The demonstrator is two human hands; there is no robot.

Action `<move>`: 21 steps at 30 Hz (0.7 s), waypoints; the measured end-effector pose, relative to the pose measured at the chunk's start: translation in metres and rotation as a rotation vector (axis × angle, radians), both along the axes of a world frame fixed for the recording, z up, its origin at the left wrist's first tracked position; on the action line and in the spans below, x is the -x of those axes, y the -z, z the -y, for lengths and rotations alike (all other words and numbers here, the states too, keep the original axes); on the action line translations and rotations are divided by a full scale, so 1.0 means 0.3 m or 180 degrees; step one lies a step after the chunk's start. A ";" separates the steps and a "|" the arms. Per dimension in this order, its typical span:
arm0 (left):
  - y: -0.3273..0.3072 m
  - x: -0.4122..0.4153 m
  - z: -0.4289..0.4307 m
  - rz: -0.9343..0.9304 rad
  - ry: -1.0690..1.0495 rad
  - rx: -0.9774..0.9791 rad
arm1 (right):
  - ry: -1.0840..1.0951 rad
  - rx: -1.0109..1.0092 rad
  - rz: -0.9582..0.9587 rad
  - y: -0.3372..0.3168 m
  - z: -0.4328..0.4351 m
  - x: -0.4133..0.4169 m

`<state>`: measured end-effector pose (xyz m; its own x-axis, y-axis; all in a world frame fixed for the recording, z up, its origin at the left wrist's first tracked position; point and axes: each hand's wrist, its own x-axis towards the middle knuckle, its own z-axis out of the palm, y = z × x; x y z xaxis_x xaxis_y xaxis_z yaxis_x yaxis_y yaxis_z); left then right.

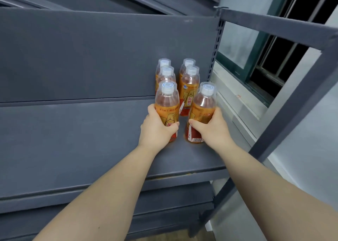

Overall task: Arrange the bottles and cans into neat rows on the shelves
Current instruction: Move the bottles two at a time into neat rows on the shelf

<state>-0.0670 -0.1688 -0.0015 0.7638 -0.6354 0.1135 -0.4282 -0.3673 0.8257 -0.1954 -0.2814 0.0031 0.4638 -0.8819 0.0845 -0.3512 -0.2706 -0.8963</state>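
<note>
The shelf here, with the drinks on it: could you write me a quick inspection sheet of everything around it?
Surface: dark grey metal shelf, mostly bare.
Job's things: six orange bottles, two columns of three at the right end; front-left bottle upright, front-right bottle tilted.
Clutter: nothing seen.
Grippers: left hand grips the front-left bottle; right hand grips the front-right.
Cables: nothing seen.
Surroundings: shelf upright and window to the right.
</note>
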 end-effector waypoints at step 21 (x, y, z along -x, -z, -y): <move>0.029 -0.037 0.164 -0.0144 -0.0176 0.0000 | -0.0372 0.0127 -0.0074 0.040 0.186 -0.130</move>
